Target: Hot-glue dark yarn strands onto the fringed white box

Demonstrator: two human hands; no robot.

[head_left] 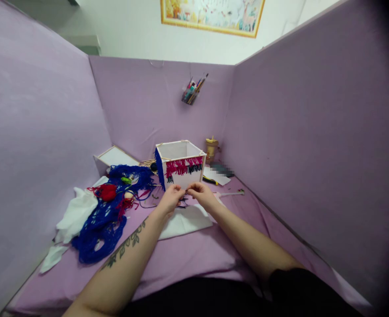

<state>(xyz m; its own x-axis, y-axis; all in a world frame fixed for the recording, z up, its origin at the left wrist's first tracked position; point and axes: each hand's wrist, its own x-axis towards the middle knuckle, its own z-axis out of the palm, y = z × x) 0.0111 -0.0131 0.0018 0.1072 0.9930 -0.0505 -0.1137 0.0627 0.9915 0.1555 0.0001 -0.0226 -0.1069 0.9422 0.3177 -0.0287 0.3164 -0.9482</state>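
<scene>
In front of the box, my left hand (172,199) and my right hand (201,194) meet almost fingertip to fingertip, both closed in a pinch. Between them is a thin dark strand of yarn (183,200), its ends partly hidden by the fingers. Just beyond stands an open-topped white box (184,179) with wooden stick edges. Rows of crimson yarn fringe (177,167) and shorter dark fringe (195,168) hang on its front. Blue yarn (160,169) covers its left side. Under my hands lies a folded white cloth (186,223).
Left are a heap of blue yarn (98,235), a red yarn ball (107,192) and white fabric (78,211). A yellow-black cutter (210,180) and a tan lidded pot (211,149) sit right of the box. Purple panels (296,123) enclose the table; a pen holder (190,94) hangs behind.
</scene>
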